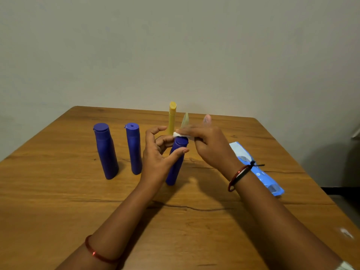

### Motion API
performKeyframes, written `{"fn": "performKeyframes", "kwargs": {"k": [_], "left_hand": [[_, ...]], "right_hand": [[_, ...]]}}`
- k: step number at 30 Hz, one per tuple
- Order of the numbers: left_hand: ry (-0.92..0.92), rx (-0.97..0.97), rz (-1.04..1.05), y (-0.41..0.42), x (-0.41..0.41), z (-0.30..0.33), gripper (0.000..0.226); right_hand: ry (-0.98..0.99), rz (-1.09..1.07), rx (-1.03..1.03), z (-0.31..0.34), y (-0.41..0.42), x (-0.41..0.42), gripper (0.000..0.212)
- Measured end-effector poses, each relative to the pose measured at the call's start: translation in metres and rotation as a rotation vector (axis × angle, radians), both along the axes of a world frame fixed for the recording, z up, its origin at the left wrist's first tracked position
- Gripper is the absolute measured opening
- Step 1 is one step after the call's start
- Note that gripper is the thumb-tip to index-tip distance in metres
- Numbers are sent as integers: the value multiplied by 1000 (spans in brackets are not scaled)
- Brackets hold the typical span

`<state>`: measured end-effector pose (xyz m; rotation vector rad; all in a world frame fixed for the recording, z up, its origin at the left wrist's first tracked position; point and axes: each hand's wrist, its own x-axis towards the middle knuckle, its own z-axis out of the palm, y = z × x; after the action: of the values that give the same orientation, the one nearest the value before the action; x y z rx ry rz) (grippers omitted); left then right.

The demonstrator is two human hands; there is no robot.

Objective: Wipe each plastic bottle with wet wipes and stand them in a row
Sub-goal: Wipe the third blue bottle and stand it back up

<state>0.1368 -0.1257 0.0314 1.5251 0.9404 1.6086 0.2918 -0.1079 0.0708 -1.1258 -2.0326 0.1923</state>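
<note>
Wiping a blue bottle's cap

Right hand pinches a white wipe on the bottle top; left hand grips its neck. No readable writing.

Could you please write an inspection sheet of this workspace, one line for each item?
Surface: wooden table, with dark cracks in the grain.
Job's things: two blue bottles stand upright side by side; third blue bottle tilted, under the hands; yellow bottle upright behind; wipe on the third bottle's cap; wipes pack lies to the right.
Clutter: nothing seen.
Grippers: left hand holds the third bottle; right hand pinches the wipe.
Cables: nothing seen.
Surroundings: plain wall; dark object at right edge, unclear.
</note>
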Motion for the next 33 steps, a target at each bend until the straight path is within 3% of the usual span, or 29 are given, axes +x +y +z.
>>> {"fn": "performKeyframes", "kwargs": {"k": [5, 9, 13, 19, 24, 27, 33], "left_hand": [[23, 86, 43, 2, -2, -2, 66], [85, 144, 42, 2, -3, -3, 32], [97, 168, 64, 0, -2, -2, 26], [42, 136, 88, 0, 6, -1, 30], [90, 203, 141, 4, 15, -1, 29], [163, 213, 141, 7, 14, -5, 29], [231, 221, 205, 8, 10, -9, 34]], "right_hand": [[451, 85, -266, -23, -16, -5, 44], [722, 155, -461, -51, -30, -15, 46], [623, 57, -516, -77, -31, -13, 51], [582, -41, -390, -76, -26, -11, 47], [682, -106, -308, -68, -31, -15, 46], [742, -75, -218, -59, -34, -15, 46], [651, -4, -207, -71, -47, -14, 43]]}}
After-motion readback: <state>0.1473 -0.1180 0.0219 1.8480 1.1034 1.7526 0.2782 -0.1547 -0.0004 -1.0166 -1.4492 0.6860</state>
